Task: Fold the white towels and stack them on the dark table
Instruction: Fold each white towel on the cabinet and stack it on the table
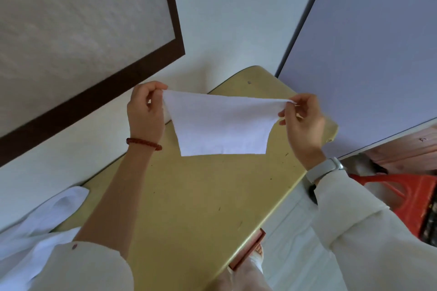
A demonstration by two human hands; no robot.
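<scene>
- Head view: the left hand and right hand each pinch an upper corner of a white towel, stretched taut in the air above the yellow-green bench.
- More white cloth lies heaped at the bench's near left edge.
- Risk: each grip is a small fingertip pinch, so a corner could slip and the towel would drop crooked, spoiling the fold.

Towel: small white cloth towel stretched above yellowish tabletop
Hands: left hand pinches nine o'clock corner, right hand three o'clock corner
</scene>
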